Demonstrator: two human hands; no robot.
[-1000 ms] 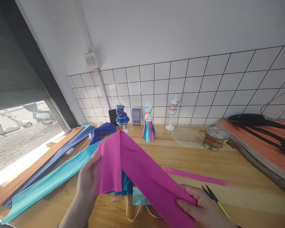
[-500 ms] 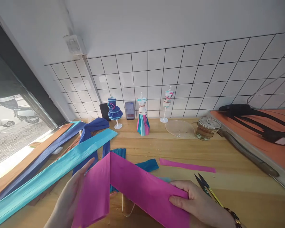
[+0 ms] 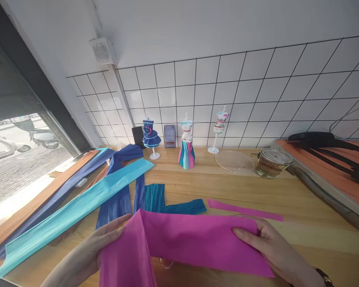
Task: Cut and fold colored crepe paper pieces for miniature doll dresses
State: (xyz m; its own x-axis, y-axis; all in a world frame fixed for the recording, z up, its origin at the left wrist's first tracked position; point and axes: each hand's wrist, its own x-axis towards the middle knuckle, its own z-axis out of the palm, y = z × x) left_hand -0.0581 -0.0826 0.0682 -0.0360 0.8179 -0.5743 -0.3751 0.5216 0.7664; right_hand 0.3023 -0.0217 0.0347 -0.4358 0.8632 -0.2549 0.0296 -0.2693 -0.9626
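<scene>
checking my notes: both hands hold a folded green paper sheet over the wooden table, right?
Not quite: the folded paper sheet is pink, not green. The head view shows the left hand and right hand holding it over the wooden table.

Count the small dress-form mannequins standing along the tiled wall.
3: a blue-dressed mannequin on the left, a teal-and-pink skirted mannequin in the middle, a bare-stand mannequin on the right. None appears hidden.
</scene>
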